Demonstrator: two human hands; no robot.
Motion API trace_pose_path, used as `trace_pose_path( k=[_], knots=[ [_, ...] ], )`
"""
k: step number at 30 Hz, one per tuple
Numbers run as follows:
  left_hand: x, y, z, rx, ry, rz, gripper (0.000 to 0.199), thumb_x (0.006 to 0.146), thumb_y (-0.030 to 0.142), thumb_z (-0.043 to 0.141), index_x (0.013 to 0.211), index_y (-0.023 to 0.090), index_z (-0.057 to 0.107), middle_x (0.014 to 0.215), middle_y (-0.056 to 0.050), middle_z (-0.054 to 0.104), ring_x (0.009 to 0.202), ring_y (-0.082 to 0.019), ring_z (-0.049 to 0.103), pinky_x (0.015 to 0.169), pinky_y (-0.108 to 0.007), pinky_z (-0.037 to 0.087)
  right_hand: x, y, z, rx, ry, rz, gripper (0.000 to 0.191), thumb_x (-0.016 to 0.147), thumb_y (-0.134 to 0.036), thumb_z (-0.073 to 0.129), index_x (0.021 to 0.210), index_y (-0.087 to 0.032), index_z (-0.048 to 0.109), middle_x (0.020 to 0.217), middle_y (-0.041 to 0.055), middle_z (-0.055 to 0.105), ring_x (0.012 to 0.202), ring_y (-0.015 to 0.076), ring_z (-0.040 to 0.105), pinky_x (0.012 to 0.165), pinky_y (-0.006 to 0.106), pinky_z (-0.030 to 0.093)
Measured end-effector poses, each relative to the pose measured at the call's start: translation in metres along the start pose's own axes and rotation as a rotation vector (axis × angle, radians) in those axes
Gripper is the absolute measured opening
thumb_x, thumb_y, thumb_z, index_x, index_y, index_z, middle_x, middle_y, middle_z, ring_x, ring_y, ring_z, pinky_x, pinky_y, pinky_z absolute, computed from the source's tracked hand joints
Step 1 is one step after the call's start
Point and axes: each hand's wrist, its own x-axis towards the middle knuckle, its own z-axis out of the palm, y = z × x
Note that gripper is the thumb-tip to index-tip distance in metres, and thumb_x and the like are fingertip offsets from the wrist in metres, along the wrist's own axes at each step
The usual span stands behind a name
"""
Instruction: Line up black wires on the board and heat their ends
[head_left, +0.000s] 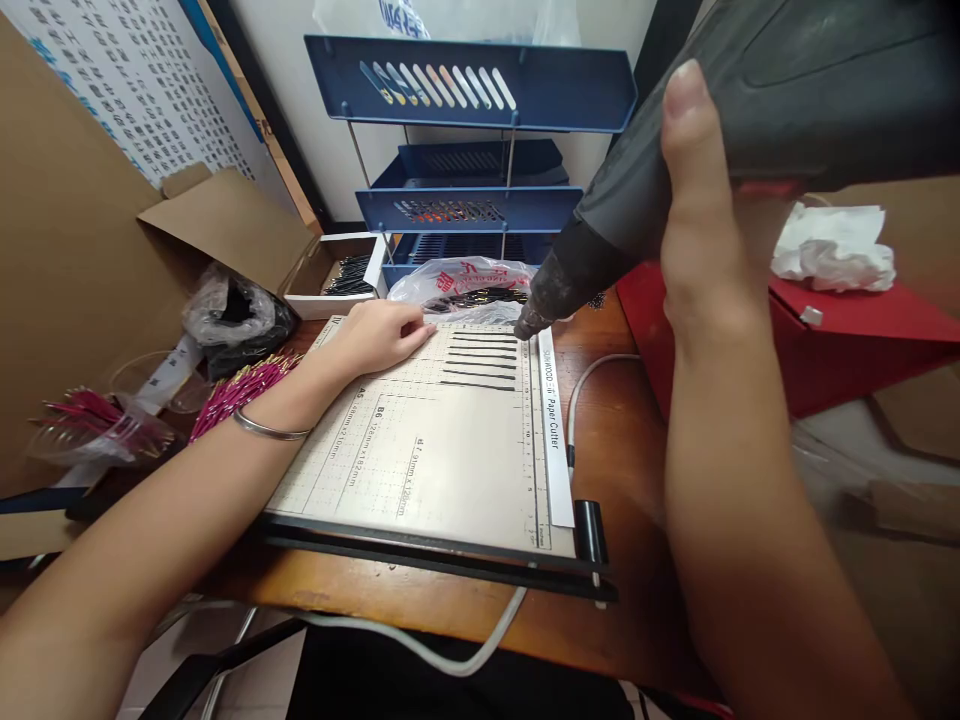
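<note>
My right hand (pixel 705 200) is wrapped around a black heat gun (pixel 637 190), its thumb on top of the body. The nozzle points down and left, at the far right corner of a paper cutter board (pixel 472 450). Just below the tip, several thin black strips (pixel 480 360), perhaps tubing or wires, lie side by side across the board. My left hand (pixel 382 335) rests on the board's far left part with its fingers curled. Whatever may be under those fingers is hidden. The thumb points toward the strips without touching them.
A blue tiered rack (pixel 472 85) stands behind the board, with a plastic bag (pixel 465 280) before it. Left are a box of black pieces (pixel 349 275) and magenta wires (pixel 244 390). At right are a red box (pixel 847 340) and a white cable (pixel 581 385).
</note>
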Motion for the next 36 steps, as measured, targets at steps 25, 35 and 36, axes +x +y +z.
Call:
trace_pose_path(
  k=[25, 35, 36],
  knots=[
    [-0.003, 0.0, -0.006, -0.242, 0.02, -0.164, 0.052, 0.093, 0.042, 0.061, 0.055, 0.024, 0.032, 0.054, 0.004, 0.029, 0.058, -0.014, 0.031, 0.064, -0.035, 0.025, 0.001, -0.004, -0.004, -0.005, -0.012, 0.019, 0.043, 0.077, -0.038, 0.093, 0.114, -0.021, 0.079, 0.123, -0.0092, 0.083, 0.146, 0.0127, 0.066, 0.129, 0.018, 0.049],
    [-0.002, -0.004, -0.003, -0.272, 0.036, -0.146, 0.052, 0.096, 0.048, 0.056, 0.056, 0.024, 0.032, 0.057, 0.003, 0.028, 0.058, -0.015, 0.031, 0.063, -0.034, 0.025, -0.003, -0.001, 0.0, 0.024, -0.048, 0.038, 0.042, 0.078, -0.044, 0.095, 0.113, -0.025, 0.08, 0.123, -0.011, 0.083, 0.152, 0.0134, 0.061, 0.133, 0.018, 0.046],
    [-0.002, -0.005, -0.003, -0.276, 0.037, -0.144, 0.052, 0.096, 0.049, 0.054, 0.057, 0.024, 0.032, 0.057, 0.003, 0.028, 0.058, -0.015, 0.031, 0.063, -0.034, 0.025, -0.003, 0.0, -0.001, 0.034, -0.063, 0.036, 0.041, 0.079, -0.044, 0.094, 0.113, -0.026, 0.08, 0.123, -0.0118, 0.083, 0.153, 0.0134, 0.061, 0.135, 0.019, 0.045]
  ],
)
